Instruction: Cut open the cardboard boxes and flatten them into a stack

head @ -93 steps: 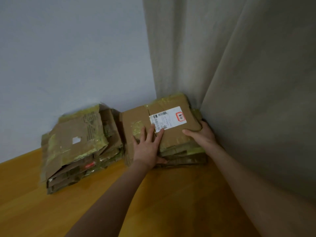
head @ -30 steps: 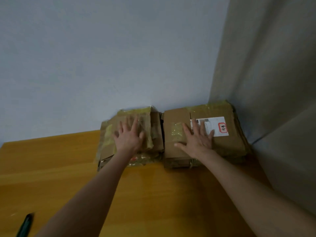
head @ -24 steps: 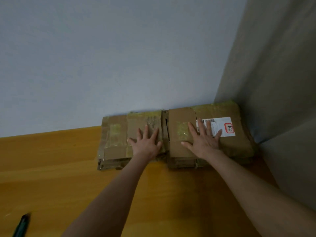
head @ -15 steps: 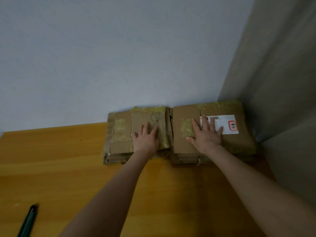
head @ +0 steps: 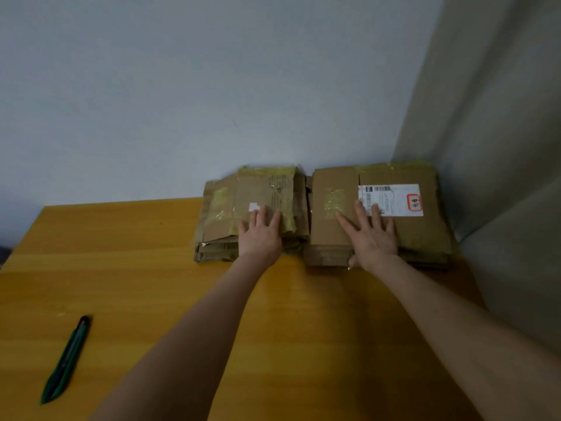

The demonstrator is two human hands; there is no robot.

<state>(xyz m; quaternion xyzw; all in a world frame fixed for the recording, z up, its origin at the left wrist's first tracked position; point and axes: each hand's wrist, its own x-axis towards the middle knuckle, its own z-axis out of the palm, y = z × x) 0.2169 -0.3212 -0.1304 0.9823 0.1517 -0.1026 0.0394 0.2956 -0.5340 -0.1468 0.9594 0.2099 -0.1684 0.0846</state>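
Both palms flat, holding nothing: left hand and right hand press the flattened cardboard stacks to compress them beside the curtain.

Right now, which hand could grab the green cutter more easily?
Probably the left hand: the green cutter lies off to its left; the right hand presses the labelled stack, farther away.

Both your arms are bare and stretched forward. Your left arm comes up from the lower middle and your right arm from the lower right. Your left hand lies flat, palm down, with straight fingers close together. Your right hand is also flat and palm down, its fingers spread apart. The two hands are side by side, not touching.
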